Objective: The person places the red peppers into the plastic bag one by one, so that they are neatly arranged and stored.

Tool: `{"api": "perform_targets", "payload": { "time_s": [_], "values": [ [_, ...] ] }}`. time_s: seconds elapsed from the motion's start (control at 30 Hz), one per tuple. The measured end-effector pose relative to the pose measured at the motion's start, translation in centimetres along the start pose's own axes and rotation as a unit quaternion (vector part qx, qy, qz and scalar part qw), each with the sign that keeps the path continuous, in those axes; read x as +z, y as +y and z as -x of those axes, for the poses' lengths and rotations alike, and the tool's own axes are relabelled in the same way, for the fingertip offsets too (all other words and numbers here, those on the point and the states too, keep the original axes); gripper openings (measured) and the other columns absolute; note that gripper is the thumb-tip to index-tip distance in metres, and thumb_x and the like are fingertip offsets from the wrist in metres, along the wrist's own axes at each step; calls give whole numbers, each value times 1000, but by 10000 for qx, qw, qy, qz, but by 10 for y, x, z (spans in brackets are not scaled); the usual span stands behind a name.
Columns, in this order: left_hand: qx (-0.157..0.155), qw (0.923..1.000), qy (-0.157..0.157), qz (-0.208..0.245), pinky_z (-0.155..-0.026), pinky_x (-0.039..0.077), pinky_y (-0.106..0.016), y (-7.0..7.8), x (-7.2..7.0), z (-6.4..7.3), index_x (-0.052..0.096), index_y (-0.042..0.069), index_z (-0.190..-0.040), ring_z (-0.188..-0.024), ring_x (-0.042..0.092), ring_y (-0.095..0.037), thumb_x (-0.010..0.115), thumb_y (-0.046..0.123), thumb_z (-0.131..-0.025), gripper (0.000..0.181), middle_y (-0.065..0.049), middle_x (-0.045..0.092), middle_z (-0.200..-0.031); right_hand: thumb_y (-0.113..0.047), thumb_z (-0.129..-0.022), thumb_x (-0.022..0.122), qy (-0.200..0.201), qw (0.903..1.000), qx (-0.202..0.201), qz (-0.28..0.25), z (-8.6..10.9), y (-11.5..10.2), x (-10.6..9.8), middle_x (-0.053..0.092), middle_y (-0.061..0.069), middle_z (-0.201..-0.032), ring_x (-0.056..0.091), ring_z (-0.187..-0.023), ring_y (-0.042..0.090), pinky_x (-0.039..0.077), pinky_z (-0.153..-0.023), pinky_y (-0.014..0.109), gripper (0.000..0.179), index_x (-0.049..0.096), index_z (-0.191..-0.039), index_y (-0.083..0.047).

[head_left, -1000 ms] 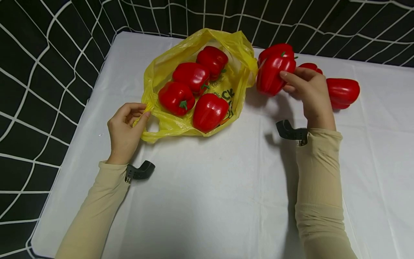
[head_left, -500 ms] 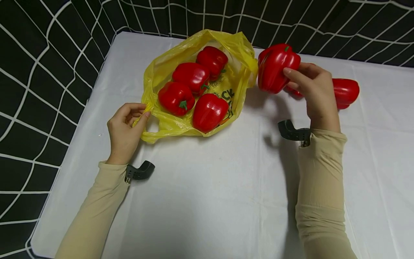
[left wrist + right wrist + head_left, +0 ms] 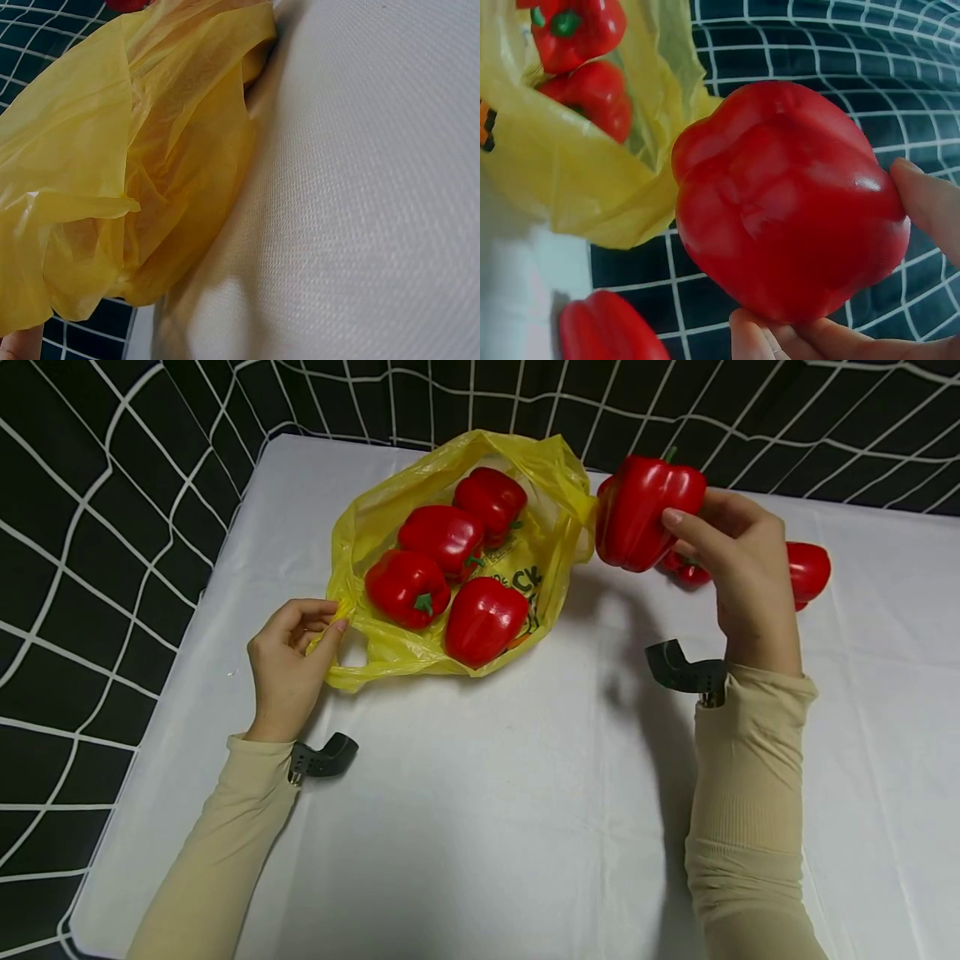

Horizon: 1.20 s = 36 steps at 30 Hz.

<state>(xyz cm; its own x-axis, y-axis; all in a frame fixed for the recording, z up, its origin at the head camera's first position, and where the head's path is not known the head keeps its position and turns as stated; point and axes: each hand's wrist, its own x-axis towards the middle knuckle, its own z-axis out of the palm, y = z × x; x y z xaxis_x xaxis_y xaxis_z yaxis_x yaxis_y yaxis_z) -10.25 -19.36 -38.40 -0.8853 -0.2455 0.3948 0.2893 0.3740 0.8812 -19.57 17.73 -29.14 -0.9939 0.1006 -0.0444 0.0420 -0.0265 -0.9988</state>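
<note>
In the head view, my left hand (image 3: 291,664) pinches the handle edge of a yellow plastic bag (image 3: 405,656) between thumb and fingers. The bag lies with its mouth spread, and several red bell peppers (image 3: 486,620) rest inside. To the right of the bag, my right hand (image 3: 750,560) grips another red bell pepper (image 3: 651,514), its green stem pointing up. Thumb and fingers sit on opposite sides of this pepper in the right wrist view (image 3: 795,202). Only yellow film (image 3: 180,165) and a bit of finger (image 3: 21,343) show in the left wrist view.
Partly behind my right hand, a red pepper (image 3: 686,575) lies on the white-covered table (image 3: 480,810); another (image 3: 810,572) lies farther right. Part of a red shape (image 3: 603,487) shows behind the held pepper. White netting over black (image 3: 420,402) borders the table's back and left.
My right hand has shifted slightly right with the pepper, whose stem end has tipped upward. A pepper on the table now shows below the hand. My left hand and the bag stay put.
</note>
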Motion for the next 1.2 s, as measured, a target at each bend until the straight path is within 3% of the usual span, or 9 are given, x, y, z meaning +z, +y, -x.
{"api": "perform_targets", "payload": {
  "time_s": [0.3, 0.7, 0.97, 1.2],
  "values": [
    [14, 10000, -3, 39, -74, 50, -17, 0, 0, 0, 63, -13, -98, -80, 58, -7, 67, -11, -80, 19, -20, 64, -92, -9, -76, 77, -139, 9994, -277, 155, 11, -8, 9, 61, 11, -105, 59, -87, 20, 54, -65, 21, 47, 61, -120, -2],
    [-86, 9999, 38, 54, -76, 50, -15, 1, 1, 0, 64, -13, -97, -80, 58, -4, 67, -9, -81, 17, -20, 63, -89, -10, -75, 79, -390, 9981, -288, 387, 21, -13, 21, 62, 11, -107, 58, -85, 19, 52, -59, 19, 51, 61, -123, -5],
    [-81, 10000, 29, 33, -76, 50, -14, 0, 1, 0, 64, -13, -97, -80, 58, -4, 68, -9, -81, 17, -20, 64, -89, -15, -75, 80, -462, 9961, -406, 635, 23, -12, 27, 62, 10, -110, 57, -96, 19, 49, -66, 23, 54, 61, -124, -7],
    [-32, 10000, 15, 71, -76, 50, -15, 0, 2, 1, 64, -13, -97, -80, 58, -4, 67, -10, -81, 17, -21, 63, -89, -11, -75, 79, -757, 9942, -627, 431, 24, -9, 35, 62, 12, -107, 57, -97, 23, 51, -80, 23, 50, 62, -121, -4]
  ]
}}
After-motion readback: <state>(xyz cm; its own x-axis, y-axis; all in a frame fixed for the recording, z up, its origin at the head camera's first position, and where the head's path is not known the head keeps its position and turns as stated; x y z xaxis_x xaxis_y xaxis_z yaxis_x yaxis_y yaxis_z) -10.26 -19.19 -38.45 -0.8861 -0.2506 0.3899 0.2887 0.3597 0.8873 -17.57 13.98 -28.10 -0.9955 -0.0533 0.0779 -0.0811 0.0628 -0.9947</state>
